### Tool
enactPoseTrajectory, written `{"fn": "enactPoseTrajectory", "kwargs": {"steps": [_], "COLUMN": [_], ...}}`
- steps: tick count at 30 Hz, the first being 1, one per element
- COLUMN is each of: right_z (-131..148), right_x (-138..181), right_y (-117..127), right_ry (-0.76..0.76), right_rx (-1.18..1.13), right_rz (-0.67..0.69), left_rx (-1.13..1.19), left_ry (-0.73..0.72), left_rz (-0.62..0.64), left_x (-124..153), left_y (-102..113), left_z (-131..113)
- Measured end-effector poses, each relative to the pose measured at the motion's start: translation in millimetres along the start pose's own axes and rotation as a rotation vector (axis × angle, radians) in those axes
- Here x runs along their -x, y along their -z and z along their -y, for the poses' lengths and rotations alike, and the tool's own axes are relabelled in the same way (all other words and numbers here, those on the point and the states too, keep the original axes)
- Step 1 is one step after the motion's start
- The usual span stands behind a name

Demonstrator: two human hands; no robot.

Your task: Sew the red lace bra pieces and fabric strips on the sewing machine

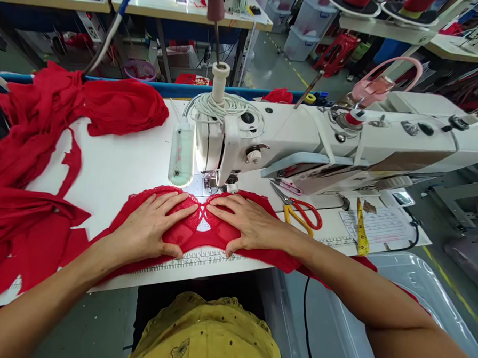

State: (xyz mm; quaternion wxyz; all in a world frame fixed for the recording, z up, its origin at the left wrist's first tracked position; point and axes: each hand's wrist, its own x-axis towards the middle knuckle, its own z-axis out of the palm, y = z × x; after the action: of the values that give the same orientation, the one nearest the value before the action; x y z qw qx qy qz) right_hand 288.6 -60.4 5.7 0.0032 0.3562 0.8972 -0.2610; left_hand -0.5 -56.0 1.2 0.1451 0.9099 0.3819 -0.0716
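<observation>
A red lace bra [215, 236] lies spread on the white sewing table, its centre with crossed straps just in front of the presser foot [210, 182]. My left hand [152, 222] rests flat on the left cup, fingers stretched toward the middle. On the right cup lies my right hand [248, 222], also flat with its fingers extended. Neither hand grips the fabric. The white sewing machine [281, 133] stands directly beyond both hands, with its needle area lit. Part of the bra's right side hangs past the table edge under my right forearm.
Red fabric pieces [33, 136] are heaped on the left. Orange-and-yellow-handled scissors [297, 206] lie right of the bra, near a yellow tape measure [362, 228] and a paper sheet [375, 226]. A clear plastic bin [414, 268] stands below on the right. A ruler strip [203, 256] runs along the front edge.
</observation>
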Motion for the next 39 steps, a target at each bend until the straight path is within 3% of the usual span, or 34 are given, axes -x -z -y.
{"fn": "enactPoseTrajectory", "kwargs": {"steps": [30,39], "right_z": [1.2,0.3], "right_x": [-0.4,-0.9], "right_y": [1.5,0.2], "right_ry": [0.007,0.001], "right_rx": [0.001,0.007], "right_rz": [0.001,0.008], "left_rx": [0.036,0.043], "left_ry": [-0.028,0.003], "left_rz": [-0.101,-0.060], "left_x": [1.6,1.8], "left_y": [-8.0,-2.6], "left_z": [5.0,1.6]}}
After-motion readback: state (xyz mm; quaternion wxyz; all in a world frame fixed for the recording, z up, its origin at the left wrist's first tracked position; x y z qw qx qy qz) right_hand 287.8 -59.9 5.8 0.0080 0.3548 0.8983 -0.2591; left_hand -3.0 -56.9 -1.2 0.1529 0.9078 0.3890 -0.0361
